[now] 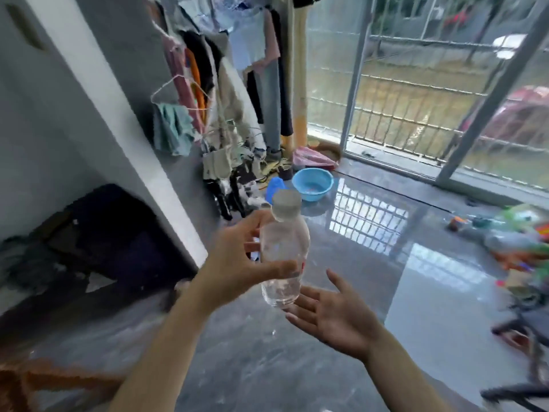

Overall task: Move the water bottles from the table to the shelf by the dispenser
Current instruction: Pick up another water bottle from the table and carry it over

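Mid-frame, left hand (pixel 237 257) clamped the water bottle (pixel 283 251) near-upright, cap tilted toward upper frame, while the right hand (pixel 329 310) lay open palm-up just below-right of its base, probably next to receive it.

Glossy grey floor (pixel 371 292), barred window (pixel 416 84)
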Available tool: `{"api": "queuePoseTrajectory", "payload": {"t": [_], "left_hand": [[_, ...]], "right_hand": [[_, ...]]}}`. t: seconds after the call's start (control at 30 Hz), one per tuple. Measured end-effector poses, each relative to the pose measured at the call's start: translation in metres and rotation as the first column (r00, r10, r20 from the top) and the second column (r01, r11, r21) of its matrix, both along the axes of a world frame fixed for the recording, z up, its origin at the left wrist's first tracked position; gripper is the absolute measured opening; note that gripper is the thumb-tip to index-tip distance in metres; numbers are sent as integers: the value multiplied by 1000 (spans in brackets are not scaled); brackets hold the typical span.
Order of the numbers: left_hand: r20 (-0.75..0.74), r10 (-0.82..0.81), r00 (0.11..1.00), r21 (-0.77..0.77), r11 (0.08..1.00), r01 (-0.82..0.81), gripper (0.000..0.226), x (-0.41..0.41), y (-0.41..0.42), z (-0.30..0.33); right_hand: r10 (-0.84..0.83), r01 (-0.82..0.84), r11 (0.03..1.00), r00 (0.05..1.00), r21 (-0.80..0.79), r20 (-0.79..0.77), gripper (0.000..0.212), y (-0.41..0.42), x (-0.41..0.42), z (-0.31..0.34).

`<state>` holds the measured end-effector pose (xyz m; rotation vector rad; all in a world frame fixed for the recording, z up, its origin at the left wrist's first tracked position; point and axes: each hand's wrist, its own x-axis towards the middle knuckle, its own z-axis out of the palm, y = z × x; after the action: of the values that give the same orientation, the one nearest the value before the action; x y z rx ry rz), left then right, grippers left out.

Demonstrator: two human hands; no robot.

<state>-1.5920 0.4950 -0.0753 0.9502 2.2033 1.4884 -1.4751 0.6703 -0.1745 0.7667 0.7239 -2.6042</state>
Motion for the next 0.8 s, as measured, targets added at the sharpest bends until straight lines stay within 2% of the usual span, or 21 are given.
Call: {"api": "queuePoseTrajectory", "payload": {"t": [0.1,0.23,0.33,0.43,0.6,0.7,0.8], "left_hand": [[16,-161,987,30,987,161,73,17,82,1],[35,-377,926,78,924,374,71,52,181,2],[41,-544,838,102,837,538,60,84,242,4],[29,-704,709,96,708,699,55,117,289,10],[-13,-908,418,60,417,907,56,168,340,11],[-13,-973,229,43,228,973,55,195,354,4],[12,-1000,16,34,16,999,54,226,358,-1]], "right_hand": [[-167,168,985,986,27,-12,73,60,41,2],[-394,395,915,918,80,-30,67,119,108,7],[-530,536,840,844,87,-81,68,141,162,12],[-672,678,733,734,57,-97,71,146,207,17],[-884,886,461,463,42,-66,72,128,259,15],[-972,970,234,232,70,31,67,105,272,11],[-993,993,-4,-17,115,113,66,74,280,4]]}}
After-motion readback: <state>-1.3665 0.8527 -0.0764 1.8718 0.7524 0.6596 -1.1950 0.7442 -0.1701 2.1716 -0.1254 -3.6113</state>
